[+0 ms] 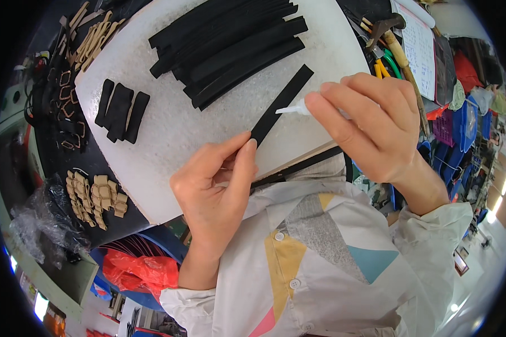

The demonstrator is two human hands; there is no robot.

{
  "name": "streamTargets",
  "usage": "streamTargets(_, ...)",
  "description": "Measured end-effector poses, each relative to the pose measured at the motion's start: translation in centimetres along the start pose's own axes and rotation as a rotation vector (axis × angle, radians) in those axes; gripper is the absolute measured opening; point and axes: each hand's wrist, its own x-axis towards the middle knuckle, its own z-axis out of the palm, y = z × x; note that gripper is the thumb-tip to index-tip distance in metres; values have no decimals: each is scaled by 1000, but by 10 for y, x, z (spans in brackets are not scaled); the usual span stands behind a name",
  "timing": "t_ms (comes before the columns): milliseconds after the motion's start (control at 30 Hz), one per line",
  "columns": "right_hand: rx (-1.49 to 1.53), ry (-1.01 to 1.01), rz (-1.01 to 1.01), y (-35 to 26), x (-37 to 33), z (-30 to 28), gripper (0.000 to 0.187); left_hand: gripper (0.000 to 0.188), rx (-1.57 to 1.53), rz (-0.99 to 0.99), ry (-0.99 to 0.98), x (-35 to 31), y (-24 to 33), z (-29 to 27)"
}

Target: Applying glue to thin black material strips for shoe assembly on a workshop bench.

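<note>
My left hand [216, 182] pinches the near end of a narrow black strip [281, 102] between thumb and forefinger. The strip slants away to the upper right over a white board [168, 163]. Closed around a small white bottle with a thin pointed nozzle [291, 109], my right hand [371, 121] holds it sideways, its tip over the strip's middle; whether it touches cannot be told. Most of the bottle is hidden by my fingers. Beyond lies a pile of wider black strips [225, 50]. Several short folded black pieces [121, 112] rest on the board's left.
Beige folded loops [95, 196] and clear plastic film [45, 222] lie left of the board. Metal rectangular buckles [67, 101] sit farther up. A hammer [396, 48], pliers [381, 67] and a written notebook [416, 50] are at the right. A red bag [140, 272] sits in a blue bin [168, 241].
</note>
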Motion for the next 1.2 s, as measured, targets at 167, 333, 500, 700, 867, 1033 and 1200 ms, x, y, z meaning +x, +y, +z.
streamTargets(167, -86, 53, -119, -8, 3, 10, 38, 11, 2, 43, 3, 0, -5, 0)
streamTargets(333, -146, -20, -145, -6, 6, 1, 40, 10, -1, 51, -2, 2, -4, -1)
streamTargets(500, -148, -28, -90, -4, 2, -3, 39, 10, 7, 66, -3, 1, -6, -1)
streamTargets(700, -160, -108, -75, -2, 2, -6, 43, 11, -7, 68, -9, 2, -6, -1)
streamTargets(867, 301, -121, 526, 15, -3, -7, 26, 11, -4, 46, -18, 2, -4, -4)
streamTargets(1033, 874, 99, 813, 31, -18, 24, 31, 13, 102, 50, -29, -2, 0, -18)
streamTargets(1200, 434, 91, 771, 31, -14, 30, 35, 16, 389, 258, -9, -3, 1, -23)
